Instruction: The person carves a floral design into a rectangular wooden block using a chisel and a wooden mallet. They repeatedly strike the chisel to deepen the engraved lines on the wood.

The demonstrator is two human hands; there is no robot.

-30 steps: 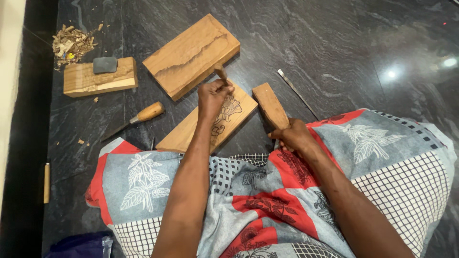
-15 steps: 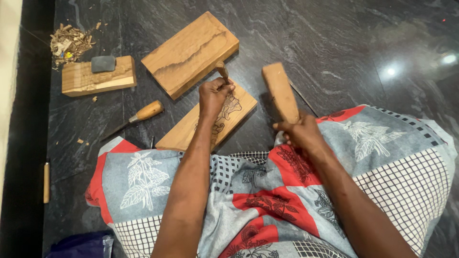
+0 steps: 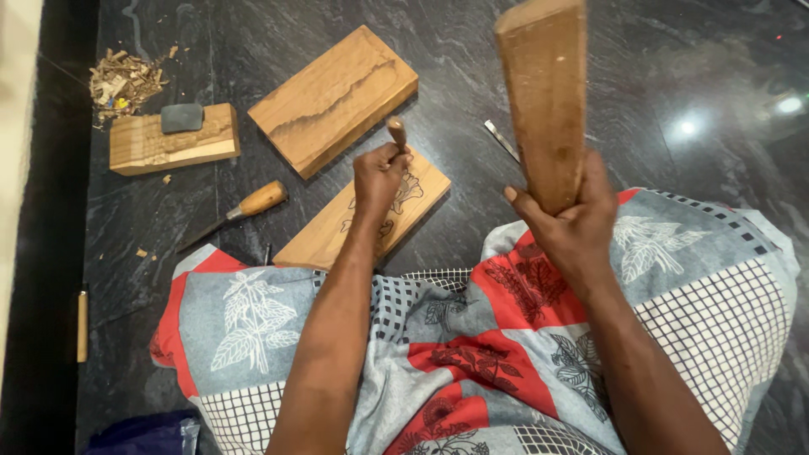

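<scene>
The left hand (image 3: 378, 175) was closed in a fist around a wooden-handled chisel (image 3: 396, 131), whose rounded handle end stuck up out of the fist toward 12 o'clock; the blade was hidden under the hand. That hand rested on a carved wooden panel (image 3: 364, 221) lying on the dark stone floor (image 3: 657, 76), with a floral line pattern visible just at 3 o'clock of the knuckles. The panel lay aslant, its near end touching the edge of the patterned cloth (image 3: 472, 354) that covered the person's lap.

The right hand (image 3: 566, 226) was wrapped tight around the lower end of a long wooden mallet block (image 3: 546, 93), held upright and raised well above the floor, its top near the upper edge of the view. It stood at 3 o'clock of the left hand, apart from the chisel.

At 11 o'clock of the left hand lay a plain wooden board (image 3: 334, 99) with a dark grain streak, just beside the panel. Further toward 9 o'clock a second chisel (image 3: 244, 207) with a wooden handle lay on the floor. At 10 o'clock a smaller wood block (image 3: 173, 145) carried a grey sharpening stone (image 3: 181, 118), and a heap of wood shavings (image 3: 123, 82) sat just beyond it. A thin metal tool (image 3: 500, 139) lay on the floor between the hands, partly behind the mallet. A slim wooden-handled tool (image 3: 82, 325) lay at the far 8 o'clock edge.
</scene>
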